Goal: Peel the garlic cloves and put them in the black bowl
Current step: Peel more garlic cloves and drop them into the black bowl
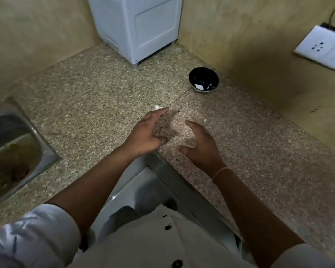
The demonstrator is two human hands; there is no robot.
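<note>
A small, pale garlic piece (pixel 156 107) lies on the counter (pixel 97 89), just beyond the left fingertips and toward the middle of the surface. A second pale scrap (pixel 205 120), smaller and curved, lies just past the right fingertips. Whether either is a clove or loose skin cannot be told.

One round black bowl (pixel 203 79), glossy and deep, stands near the counter's back right edge, close to the wall. White pieces (pixel 199 87) sit in its bottom, too small to count.

The left hand (pixel 147 132) and right hand (pixel 199 144) hover side by side over the counter's near edge, at its inner corner. Each grip is wide: fingers spread and loosely bent, thumbs apart, holding nothing. A thin orange band (pixel 220 172) circles the right wrist. Both forearms are bare, with pale sleeves (pixel 46 233) pushed up.

The counter is speckled stone in tan and grey, polished, and bends in an L around the person. One steel sink (pixel 12 144) is set in at the left edge. One white, boxy appliance (pixel 137 26) stands in the far corner. One white socket plate (pixel 323 47) is mounted on the right wall.
</note>
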